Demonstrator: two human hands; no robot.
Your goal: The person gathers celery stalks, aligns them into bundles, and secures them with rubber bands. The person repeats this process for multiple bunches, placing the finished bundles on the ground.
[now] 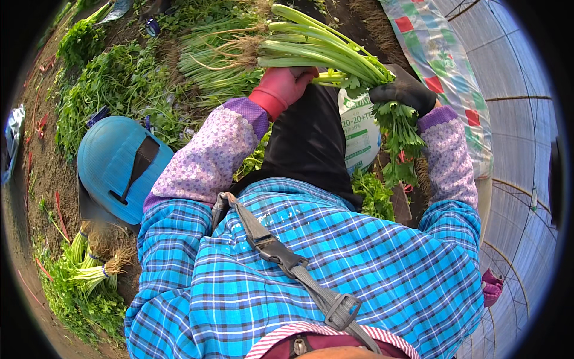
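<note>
My right hand point(403, 92), in a black glove, grips a bunch of celery point(314, 47) near its leafy end. The pale green stalks lie across the top middle, with brown stringy roots pointing left and leaves hanging below the black glove. Just under the root end is my left hand point(284, 87), in a red glove, its fingers closed on a few shorter celery stalks point(329, 78) beneath the bunch. My black-trousered leg is below the stalks. A white printed sack point(358, 130) shows between that leg and the hanging leaves.
Loose celery point(116, 85) and rows of stalks point(215, 58) cover the soil at upper left. Tied celery bunches point(94, 269) lie at lower left. A blue cap point(121, 168) is beside my left arm; whether someone wears it is unclear. A checked plastic sheet point(448, 76) runs along the translucent wall point(515, 134).
</note>
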